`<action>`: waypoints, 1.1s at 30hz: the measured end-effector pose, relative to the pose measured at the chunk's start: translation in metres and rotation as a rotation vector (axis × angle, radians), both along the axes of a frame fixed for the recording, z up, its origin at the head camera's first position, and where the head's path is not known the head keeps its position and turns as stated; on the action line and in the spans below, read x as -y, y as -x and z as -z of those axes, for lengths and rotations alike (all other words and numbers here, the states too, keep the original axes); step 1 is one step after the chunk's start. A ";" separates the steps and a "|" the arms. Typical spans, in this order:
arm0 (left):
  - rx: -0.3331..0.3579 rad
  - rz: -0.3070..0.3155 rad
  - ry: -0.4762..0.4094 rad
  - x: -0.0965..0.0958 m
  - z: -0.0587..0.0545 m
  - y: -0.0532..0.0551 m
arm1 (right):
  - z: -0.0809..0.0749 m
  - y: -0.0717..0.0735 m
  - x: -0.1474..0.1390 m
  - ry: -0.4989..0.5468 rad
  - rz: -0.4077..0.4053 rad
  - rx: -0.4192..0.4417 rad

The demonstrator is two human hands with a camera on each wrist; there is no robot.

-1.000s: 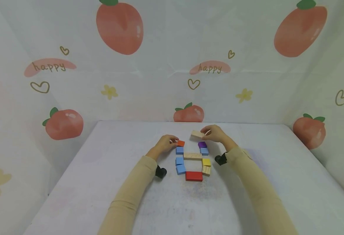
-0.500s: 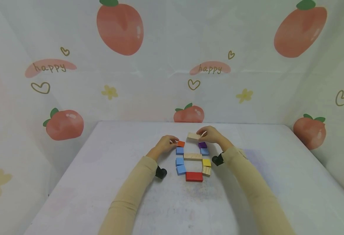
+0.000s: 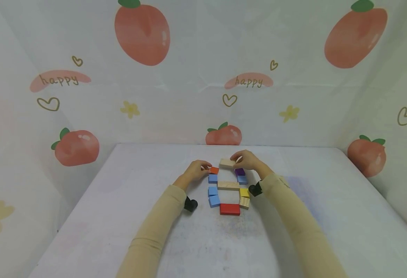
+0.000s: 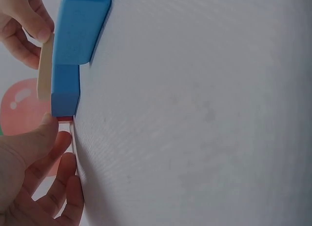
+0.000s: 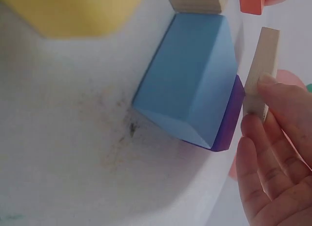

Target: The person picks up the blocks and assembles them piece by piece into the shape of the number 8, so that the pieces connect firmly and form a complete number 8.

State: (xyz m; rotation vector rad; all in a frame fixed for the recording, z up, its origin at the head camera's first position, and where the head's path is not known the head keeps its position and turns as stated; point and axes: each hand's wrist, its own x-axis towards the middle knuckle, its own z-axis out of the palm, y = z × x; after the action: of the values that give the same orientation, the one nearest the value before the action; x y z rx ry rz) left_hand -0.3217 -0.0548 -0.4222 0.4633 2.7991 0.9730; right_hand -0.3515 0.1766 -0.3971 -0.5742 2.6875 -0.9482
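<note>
In the head view my right hand (image 3: pixel 247 159) pinches a plain wooden block (image 3: pixel 227 163) by its right end, at the far end of the block layout. The right wrist view shows my thumb and fingers on either side of this wooden block (image 5: pixel 263 62), just past a purple block (image 5: pixel 228 119). My left hand (image 3: pixel 195 170) lies left of the layout, its thumb and fingertips at the left edge of an orange-red block (image 3: pixel 214 170). Only a thin strip of that orange-red block (image 4: pixel 65 119) shows in the left wrist view, beyond the blue blocks.
Two columns of blocks stand on the white table (image 3: pixel 126 231): blue blocks (image 3: pixel 212 191) at left, and purple, blue, yellow (image 3: pixel 244 192) and wooden ones at right. A long wooden block (image 3: pixel 228 185) bridges the middle; a red block (image 3: pixel 229 209) lies at the near end.
My right hand has carried the plain wooden block left and slightly nearer, towards the gap between the orange-red and purple blocks. The left hand has stayed in place.
</note>
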 end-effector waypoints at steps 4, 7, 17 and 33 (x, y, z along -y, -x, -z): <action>0.017 -0.019 -0.010 0.000 0.000 -0.001 | 0.002 0.001 0.001 -0.014 -0.020 -0.011; 0.041 -0.041 -0.015 -0.001 -0.001 -0.002 | 0.003 0.002 0.003 -0.034 -0.025 -0.009; 0.060 -0.056 -0.013 -0.001 -0.001 -0.003 | 0.006 0.007 0.006 -0.065 -0.020 0.044; 0.060 -0.063 -0.019 -0.001 -0.001 -0.004 | 0.007 0.005 0.007 -0.088 -0.016 0.066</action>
State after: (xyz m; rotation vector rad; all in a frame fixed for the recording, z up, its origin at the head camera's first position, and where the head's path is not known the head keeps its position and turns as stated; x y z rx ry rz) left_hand -0.3181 -0.0538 -0.4213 0.3440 2.7683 1.0093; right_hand -0.3569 0.1693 -0.4040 -0.5354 2.6469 -0.8250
